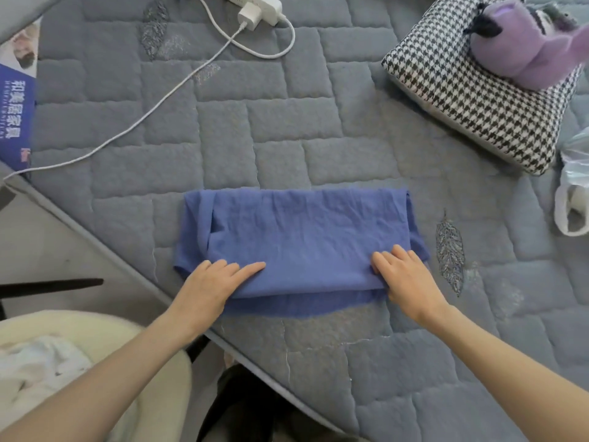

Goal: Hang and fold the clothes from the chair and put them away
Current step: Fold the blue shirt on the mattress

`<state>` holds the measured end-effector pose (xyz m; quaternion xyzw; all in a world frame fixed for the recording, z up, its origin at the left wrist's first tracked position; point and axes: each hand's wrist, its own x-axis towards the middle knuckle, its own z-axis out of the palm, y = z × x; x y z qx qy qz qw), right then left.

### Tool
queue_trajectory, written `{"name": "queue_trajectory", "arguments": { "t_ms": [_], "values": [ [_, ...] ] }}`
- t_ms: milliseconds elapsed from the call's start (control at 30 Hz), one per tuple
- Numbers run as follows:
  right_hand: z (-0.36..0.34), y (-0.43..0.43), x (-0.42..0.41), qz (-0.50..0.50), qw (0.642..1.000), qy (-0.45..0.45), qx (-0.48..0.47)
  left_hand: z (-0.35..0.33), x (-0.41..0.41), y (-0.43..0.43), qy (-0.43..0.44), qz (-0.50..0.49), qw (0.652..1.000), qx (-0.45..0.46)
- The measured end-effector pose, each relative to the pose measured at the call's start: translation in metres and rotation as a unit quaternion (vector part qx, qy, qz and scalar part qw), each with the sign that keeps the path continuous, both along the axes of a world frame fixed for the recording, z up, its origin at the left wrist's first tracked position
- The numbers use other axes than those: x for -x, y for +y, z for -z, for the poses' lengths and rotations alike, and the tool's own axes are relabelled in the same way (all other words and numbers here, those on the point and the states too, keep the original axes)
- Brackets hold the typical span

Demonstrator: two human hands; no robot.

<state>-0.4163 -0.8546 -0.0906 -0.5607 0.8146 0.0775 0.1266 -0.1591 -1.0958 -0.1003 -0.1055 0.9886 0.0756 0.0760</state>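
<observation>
A blue garment (302, 237) lies folded into a wide rectangle on the grey quilted mattress (287, 122). A lower layer sticks out under its near edge. My left hand (213, 282) rests flat on the near left corner, fingers straight and pointing right. At the near right corner my right hand (404, 275) presses on the fold, with its fingertips curled over the cloth's edge. A cream chair (105, 333) stands at the lower left with white clothing (35, 365) on its seat.
A houndstooth pillow (471, 100) with a purple plush toy (522, 43) lies at the far right, a plastic bag (573, 186) beside it. A white power strip (258, 4) and charger cable (178, 87) trail across the far left. A blue label (16, 116) marks the mattress edge.
</observation>
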Motion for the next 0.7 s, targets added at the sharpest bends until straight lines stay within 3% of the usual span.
{"name": "queue_trajectory", "arguments": {
  "t_ms": [67, 233, 333, 400, 500, 567, 633, 700],
  "values": [
    [0.004, 0.006, -0.003, -0.013, 1.000, 0.009, -0.019, 0.003, -0.002, 0.005, -0.014, 0.029, 0.999, 0.002],
    [0.019, 0.013, -0.014, -0.018, 0.981, 0.004, -0.192, 0.016, -0.006, 0.009, -0.077, 0.076, 0.994, 0.018],
    [0.021, 0.012, -0.016, -0.009, 0.972, -0.041, -0.229, 0.026, -0.007, 0.003, -0.171, 0.075, 0.981, -0.058],
    [0.019, 0.010, -0.015, 0.018, 0.974, -0.087, -0.210, 0.024, -0.004, -0.003, -0.133, 0.051, 0.985, -0.098],
    [0.017, -0.001, -0.014, 0.056, 0.984, -0.118, -0.123, 0.021, 0.004, -0.009, 0.038, -0.087, 0.986, -0.140],
    [0.017, -0.014, -0.016, 0.075, 0.988, -0.128, -0.053, 0.020, 0.016, -0.016, 0.091, -0.256, 0.947, -0.173],
    [0.017, -0.032, -0.019, 0.090, 0.986, -0.137, 0.003, 0.022, 0.032, -0.027, 0.115, -0.412, 0.886, -0.180],
    [0.019, -0.051, -0.022, 0.097, 0.986, -0.136, 0.029, 0.025, 0.045, -0.042, 0.115, -0.478, 0.853, -0.176]
  ]
}}
